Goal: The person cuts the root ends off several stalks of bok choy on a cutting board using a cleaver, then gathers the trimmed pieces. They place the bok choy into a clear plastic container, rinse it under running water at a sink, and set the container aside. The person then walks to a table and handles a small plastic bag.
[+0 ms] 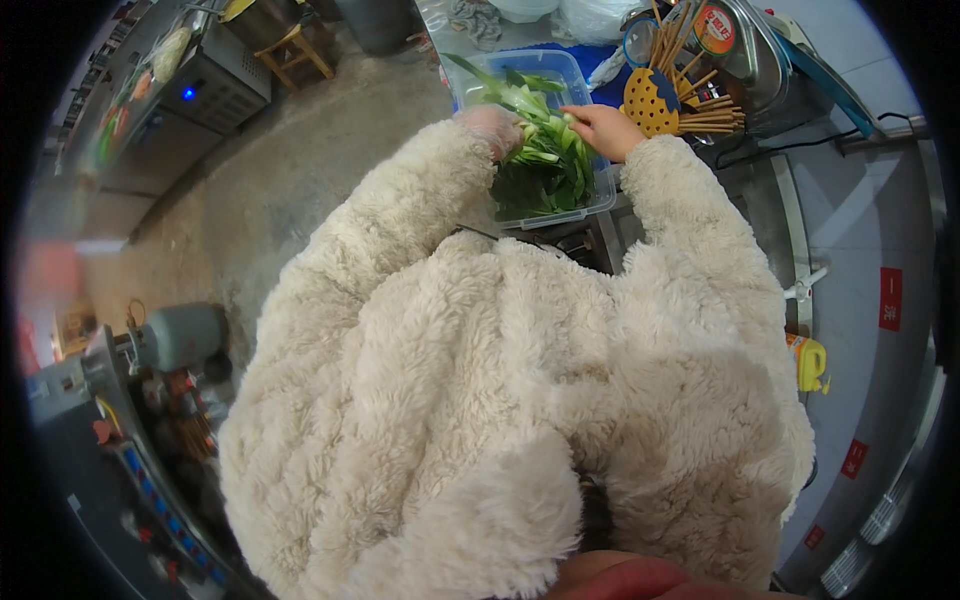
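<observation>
A clear plastic tub [555,219] with leafy green vegetables [559,169] in it lies before me at the top centre. My left hand [491,129], in a thin clear plastic glove, is closed around part of the greens at the tub's left side. At the right side, my right hand [606,129] looks bare and pinches a pale stem of the greens between thumb and fingers. Long leaves and stalks stretch between and above both hands, towards the tub's far edge. The greens hide some of the left fingertips. Both sleeves are cream fleece.
Right of the tub are a yellow perforated strawberry-shaped item [651,101], many wooden sticks [709,112] and a metal container [757,45]. A grey cloth [475,24] and a white bowl [525,7] lie beyond. On the floor side stand a wooden stool [296,56] and a gas cylinder [184,336].
</observation>
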The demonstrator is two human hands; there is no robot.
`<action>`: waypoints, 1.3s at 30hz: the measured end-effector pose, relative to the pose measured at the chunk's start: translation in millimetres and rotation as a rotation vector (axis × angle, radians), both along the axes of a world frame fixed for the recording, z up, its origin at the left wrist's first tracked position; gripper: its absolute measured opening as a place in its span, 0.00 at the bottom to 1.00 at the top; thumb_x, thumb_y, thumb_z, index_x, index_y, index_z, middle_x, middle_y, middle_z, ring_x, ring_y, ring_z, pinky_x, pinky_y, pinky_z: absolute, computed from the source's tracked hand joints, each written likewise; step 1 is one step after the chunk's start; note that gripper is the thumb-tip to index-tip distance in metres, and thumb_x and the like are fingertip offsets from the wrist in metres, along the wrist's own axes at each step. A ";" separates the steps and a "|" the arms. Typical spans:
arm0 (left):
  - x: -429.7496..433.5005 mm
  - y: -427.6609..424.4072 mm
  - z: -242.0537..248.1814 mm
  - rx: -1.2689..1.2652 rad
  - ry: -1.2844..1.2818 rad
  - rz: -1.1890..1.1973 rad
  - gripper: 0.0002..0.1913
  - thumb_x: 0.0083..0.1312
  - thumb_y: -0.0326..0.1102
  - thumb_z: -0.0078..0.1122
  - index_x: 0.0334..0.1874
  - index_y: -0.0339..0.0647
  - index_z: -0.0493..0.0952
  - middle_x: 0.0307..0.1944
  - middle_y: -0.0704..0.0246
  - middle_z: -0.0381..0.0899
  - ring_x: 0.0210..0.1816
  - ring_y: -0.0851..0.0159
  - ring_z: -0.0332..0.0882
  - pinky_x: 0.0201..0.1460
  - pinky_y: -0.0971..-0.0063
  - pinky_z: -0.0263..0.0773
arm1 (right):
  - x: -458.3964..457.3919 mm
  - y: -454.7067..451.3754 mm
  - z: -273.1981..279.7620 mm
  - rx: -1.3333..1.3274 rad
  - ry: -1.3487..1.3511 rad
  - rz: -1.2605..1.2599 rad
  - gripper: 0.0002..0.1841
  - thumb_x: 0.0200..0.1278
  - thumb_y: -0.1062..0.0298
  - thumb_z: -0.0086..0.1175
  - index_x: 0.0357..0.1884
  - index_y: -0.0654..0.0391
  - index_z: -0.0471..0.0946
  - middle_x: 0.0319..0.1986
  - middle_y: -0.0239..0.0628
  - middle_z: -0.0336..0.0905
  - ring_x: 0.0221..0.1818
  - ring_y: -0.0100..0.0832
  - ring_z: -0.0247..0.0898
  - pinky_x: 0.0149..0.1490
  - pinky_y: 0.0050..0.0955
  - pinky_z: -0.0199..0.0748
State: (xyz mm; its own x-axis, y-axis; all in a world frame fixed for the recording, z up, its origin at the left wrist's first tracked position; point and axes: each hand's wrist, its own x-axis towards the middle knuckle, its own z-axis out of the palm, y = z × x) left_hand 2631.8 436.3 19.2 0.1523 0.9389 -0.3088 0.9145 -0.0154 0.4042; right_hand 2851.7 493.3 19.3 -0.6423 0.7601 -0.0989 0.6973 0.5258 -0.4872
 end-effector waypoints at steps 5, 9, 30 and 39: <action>-0.7 11.8 -21.6 0.004 -0.074 0.116 0.17 0.66 0.47 0.47 0.52 0.51 0.76 0.46 0.64 0.79 0.45 0.55 0.77 0.47 0.67 0.71 | -13.0 8.1 -17.2 -0.075 0.140 -0.161 0.24 0.63 0.55 0.52 0.59 0.53 0.70 0.49 0.43 0.76 0.46 0.38 0.74 0.51 0.34 0.70; -10.1 13.3 -32.5 0.082 -0.242 0.052 0.16 0.64 0.41 0.51 0.53 0.50 0.75 0.46 0.65 0.79 0.48 0.58 0.76 0.48 0.71 0.71 | -9.0 10.9 -14.8 0.076 0.053 -0.170 0.26 0.60 0.52 0.54 0.58 0.54 0.71 0.47 0.44 0.77 0.44 0.37 0.75 0.51 0.34 0.71; -49.0 -102.1 -28.9 -0.029 -0.961 0.439 0.25 0.64 0.29 0.52 0.63 0.29 0.63 0.53 0.60 0.76 0.52 0.69 0.73 0.55 0.79 0.66 | -42.9 -57.7 -55.7 0.180 -0.524 -0.075 0.42 0.58 0.34 0.44 0.67 0.56 0.59 0.68 0.43 0.49 0.72 0.35 0.39 0.70 0.56 0.33; -51.9 -124.3 -24.0 0.003 -0.949 0.521 0.26 0.63 0.33 0.55 0.63 0.35 0.64 0.55 0.67 0.72 0.52 0.73 0.69 0.52 0.79 0.66 | -9.7 -52.7 -29.3 -0.269 -0.340 0.047 0.37 0.58 0.40 0.51 0.61 0.61 0.66 0.62 0.49 0.61 0.65 0.44 0.57 0.64 0.34 0.60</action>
